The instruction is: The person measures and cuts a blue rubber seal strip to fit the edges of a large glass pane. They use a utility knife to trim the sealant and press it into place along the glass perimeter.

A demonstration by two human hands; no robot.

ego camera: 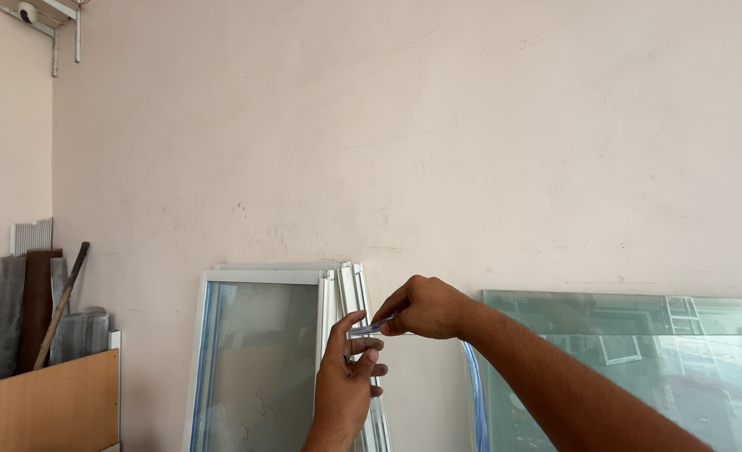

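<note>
both hands are raised in front of a plain pale wall (438,125), working on one small item between them. the right hand (425,308) pinches one end of a thin, clear bluish strip (371,326) between thumb and forefinger, its other fingers curled in; the left hand (347,381) meets it from below, thumb and forefinger closed on the other end of the strip, the remaining fingers loosely bent. the strip is short, lies nearly level between the two grips, and is held in mid-air, touching nothing else. whether it is a piece of film, tape or rubber seal is too small to tell. behind the hands, white-framed window sashes (262,360) lean against the wall, and a large bare glass sheet (631,368) leans to their right. as a judgement, the work looks early: the strip is only gripped and held taut, not yet applied to any frame or pane, and everything beyond that remains to be done.
</note>
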